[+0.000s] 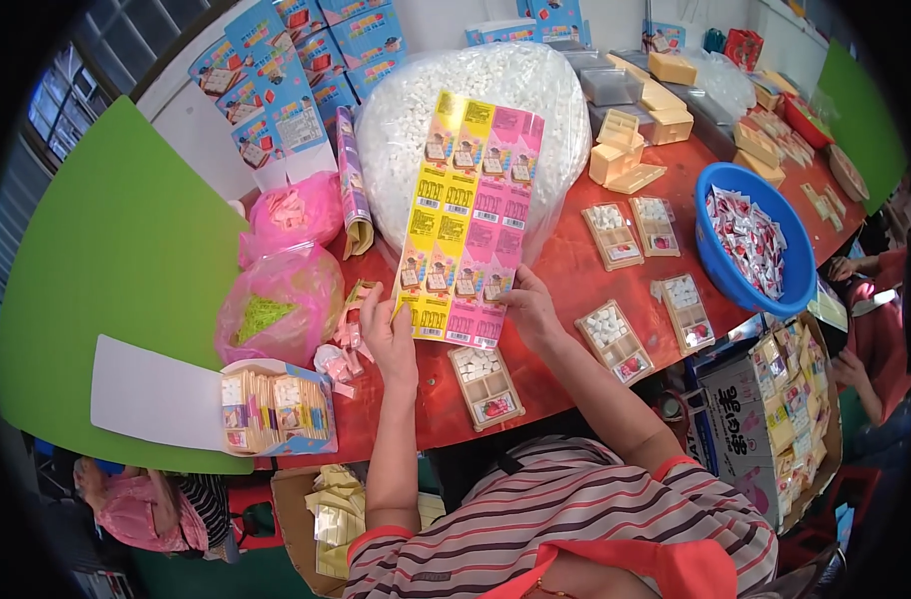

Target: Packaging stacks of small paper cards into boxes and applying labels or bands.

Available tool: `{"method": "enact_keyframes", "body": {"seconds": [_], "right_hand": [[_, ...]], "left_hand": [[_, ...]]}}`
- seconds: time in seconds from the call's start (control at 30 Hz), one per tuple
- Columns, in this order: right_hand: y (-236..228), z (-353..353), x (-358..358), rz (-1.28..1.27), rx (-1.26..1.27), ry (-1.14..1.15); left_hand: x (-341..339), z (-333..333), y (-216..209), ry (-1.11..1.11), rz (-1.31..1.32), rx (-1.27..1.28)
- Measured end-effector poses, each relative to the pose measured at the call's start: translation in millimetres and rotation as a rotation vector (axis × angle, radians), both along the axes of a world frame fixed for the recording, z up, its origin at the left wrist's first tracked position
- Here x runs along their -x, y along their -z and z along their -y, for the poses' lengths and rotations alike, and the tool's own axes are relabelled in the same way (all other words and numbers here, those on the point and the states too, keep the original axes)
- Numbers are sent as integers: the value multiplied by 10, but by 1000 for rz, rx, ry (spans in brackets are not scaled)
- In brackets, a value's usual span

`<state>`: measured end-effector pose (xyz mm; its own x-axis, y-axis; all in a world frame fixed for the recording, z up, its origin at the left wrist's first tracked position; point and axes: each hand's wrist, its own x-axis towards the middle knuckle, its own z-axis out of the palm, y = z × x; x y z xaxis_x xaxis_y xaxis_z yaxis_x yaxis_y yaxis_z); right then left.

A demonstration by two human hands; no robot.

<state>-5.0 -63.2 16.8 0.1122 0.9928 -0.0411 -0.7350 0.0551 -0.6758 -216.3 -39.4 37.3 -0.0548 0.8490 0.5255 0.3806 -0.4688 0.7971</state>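
A printed sheet of labels (pixel 467 225), half yellow and half pink, is held up over the red table between my two hands. My left hand (pixel 391 344) is closed on its lower left corner. At the lower right edge, my right hand (pixel 533 309) pinches it between thumb and fingers. Just below the sheet lies a small cream compartment tray (pixel 485 387) with white pieces and a red-printed packet. Beside my left hand are pink paper strips (pixel 346 364). To the right sit several similar filled trays (pixel 615 339).
A big clear bag of white pieces (pixel 396 130) stands behind the sheet. A blue basin (pixel 710 250) of small packets is at right. Pink bags (pixel 321 285) and an open box of filled trays (pixel 296 444) stand left. A carton (pixel 740 409) sits lower right, near another person (pixel 880 329).
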Motion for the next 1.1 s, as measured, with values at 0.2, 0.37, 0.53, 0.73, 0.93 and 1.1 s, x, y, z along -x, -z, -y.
{"method": "enact_keyframes", "body": {"seconds": [0.2, 0.37, 0.53, 0.73, 0.93, 1.1], "right_hand": [[329, -188, -271, 569, -34, 315], [-119, -467, -787, 1062, -393, 746], [-408, -603, -1140, 787, -165, 395], [-609, -589, -1328, 791, -237, 30], [-1111, -517, -1100, 836, -421, -128], [-1555, -394, -883, 710, -370, -81]], "left_hand": [[94, 145, -339, -34, -194, -268], [282, 209, -596, -54, -444, -661], [487, 264, -896, 11, -440, -745], [822, 115, -1381, 97, -28, -454], [1308, -405, -1636, 92, 353, -209], [1438, -740, -1812, 202, 455, -126]]}}
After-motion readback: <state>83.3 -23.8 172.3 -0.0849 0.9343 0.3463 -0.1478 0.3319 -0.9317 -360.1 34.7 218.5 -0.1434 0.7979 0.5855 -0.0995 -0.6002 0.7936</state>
